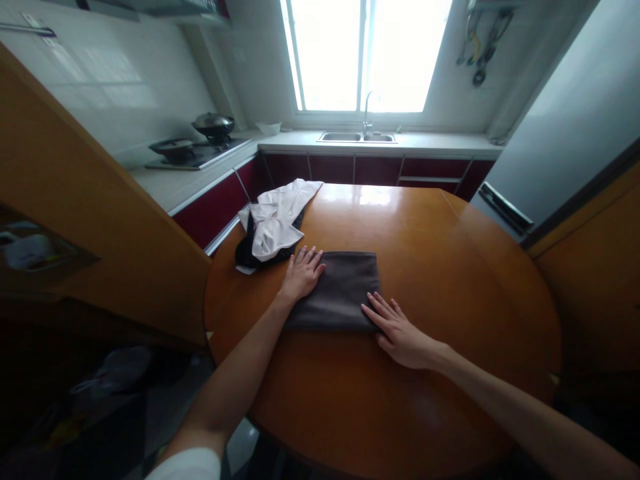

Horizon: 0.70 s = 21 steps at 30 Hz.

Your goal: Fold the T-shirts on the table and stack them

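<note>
A folded, roughly rectangular piece of dark grey fabric (pixel 345 297) lies flat on the oval, glossy orange-brown wooden table (pixel 450 267), in front of the person and toward the near side. The bare left hand (pixel 303 275) rests at the fabric's left side, palm down, its fingers extended, slightly spread and pointing away from the body. The bare right hand (pixel 397 333) is at the near right corner, its fingers also straight and a little apart, with the fingertips over the fabric's right edge and the rest of the hand over the wood beyond it; neither hand is closed around anything. Just past the left hand, near the table's far left edge, a crumpled white cloth (pixel 277 223) lies on top of a bunched black cloth (pixel 244 255). Farther back, a double-bowl stainless steel sink (pixel 340 137) sits in the white countertop (pixel 440 141) below a bright window (pixel 327 53), while a lidded dark metal wok (pixel 213 123) stands on the black stove (pixel 210 156) at the left.
</note>
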{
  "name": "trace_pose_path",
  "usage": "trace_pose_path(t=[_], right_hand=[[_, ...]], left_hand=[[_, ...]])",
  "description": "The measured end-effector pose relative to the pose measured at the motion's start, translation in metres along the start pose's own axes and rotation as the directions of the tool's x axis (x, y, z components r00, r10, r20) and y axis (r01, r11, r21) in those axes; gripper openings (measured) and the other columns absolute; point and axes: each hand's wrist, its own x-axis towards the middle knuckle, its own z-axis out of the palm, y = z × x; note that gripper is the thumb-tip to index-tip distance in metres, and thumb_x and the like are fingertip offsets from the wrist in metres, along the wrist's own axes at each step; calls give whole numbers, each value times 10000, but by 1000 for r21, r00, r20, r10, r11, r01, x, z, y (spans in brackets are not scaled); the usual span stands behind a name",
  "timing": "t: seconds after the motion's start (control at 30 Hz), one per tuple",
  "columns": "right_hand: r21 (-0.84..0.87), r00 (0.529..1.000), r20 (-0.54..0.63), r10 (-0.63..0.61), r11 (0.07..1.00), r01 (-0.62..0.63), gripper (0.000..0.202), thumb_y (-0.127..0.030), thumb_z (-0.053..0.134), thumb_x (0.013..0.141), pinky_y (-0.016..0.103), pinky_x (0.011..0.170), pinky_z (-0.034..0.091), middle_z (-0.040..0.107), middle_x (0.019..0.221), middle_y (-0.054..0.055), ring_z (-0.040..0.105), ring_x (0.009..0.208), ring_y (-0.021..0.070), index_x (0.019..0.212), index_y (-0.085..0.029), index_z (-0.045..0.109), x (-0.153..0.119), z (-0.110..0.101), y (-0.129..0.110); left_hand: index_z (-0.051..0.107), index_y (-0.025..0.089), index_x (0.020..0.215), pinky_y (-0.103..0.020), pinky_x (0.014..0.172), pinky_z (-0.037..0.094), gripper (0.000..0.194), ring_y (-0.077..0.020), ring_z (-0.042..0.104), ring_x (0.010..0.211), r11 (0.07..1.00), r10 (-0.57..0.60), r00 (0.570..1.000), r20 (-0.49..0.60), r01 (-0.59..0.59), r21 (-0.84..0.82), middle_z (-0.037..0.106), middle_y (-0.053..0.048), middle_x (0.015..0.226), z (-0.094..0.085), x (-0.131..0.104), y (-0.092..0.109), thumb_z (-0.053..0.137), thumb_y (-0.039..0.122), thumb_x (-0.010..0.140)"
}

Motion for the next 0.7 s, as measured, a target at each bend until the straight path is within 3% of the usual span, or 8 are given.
trace_pose_path(t=[0.1, 0.2, 0.3, 0.47, 0.57, 0.7], right_hand=[[64, 990, -102, 95, 994, -89, 618, -272, 425, 977, 564, 1228, 201, 202, 1672, 83, 136, 1551, 250, 1587, -245, 326, 24, -23, 2], [48, 943, -259, 209, 978, -203, 573, -267, 363, 1000, 533, 1234, 196, 254, 1659, 99, 166, 1547, 242, 1569, -206, 367, 56, -30, -3], [-41, 965, -210, 157, 985, -169, 584, -308, 352, 1018, 495, 1250, 139, 211, 1670, 96, 126, 1555, 225, 1586, -173, 324, 71, -11, -11], [-90, 984, -85, 155, 983, -162, 639, -472, 347, 1033, 509, 1252, 31, 134, 1682, 89, 64, 1561, 228, 1602, -189, 276, 57, 19, -8], [-16, 971, -59, 230, 973, -231, 651, -501, 295, 1041, 528, 1245, 49, 124, 1684, 85, 65, 1562, 222, 1610, -189, 244, 63, 7, 2], [36, 900, -217, 377, 925, -379, 631, -444, 248, 1052, 520, 1242, 86, 148, 1681, 107, 82, 1561, 221, 1608, -144, 238, 102, -19, 21]], left_hand=[[444, 267, 1529, -627, 1203, 162, 543, -330, 216, 1529, 999, 3, 1000, 18, -4, 33, 377, -93, 1610, 0, 1, 0, 351, 481, 1039], [418, 252, 1544, -621, 1204, 174, 551, -317, 205, 1533, 997, 1, 999, 34, -3, 80, 358, -89, 1621, -1, 1, 1, 321, 472, 1048], [409, 234, 1549, -613, 1204, 192, 562, -311, 201, 1534, 993, -6, 999, 45, 0, 117, 341, -89, 1629, -2, 1, 2, 295, 475, 1054], [403, 250, 1552, -598, 1206, 206, 560, -301, 202, 1536, 990, -8, 999, 51, 1, 138, 342, -77, 1629, -3, 0, 2, 298, 484, 1053], [408, 256, 1549, -595, 1207, 204, 555, -302, 208, 1534, 991, -12, 999, 53, 5, 131, 346, -77, 1627, -3, 1, 2, 310, 481, 1051], [414, 249, 1546, -602, 1208, 192, 555, -303, 208, 1534, 993, -11, 999, 47, 5, 114, 352, -81, 1624, -3, 1, 1, 314, 478, 1051]])
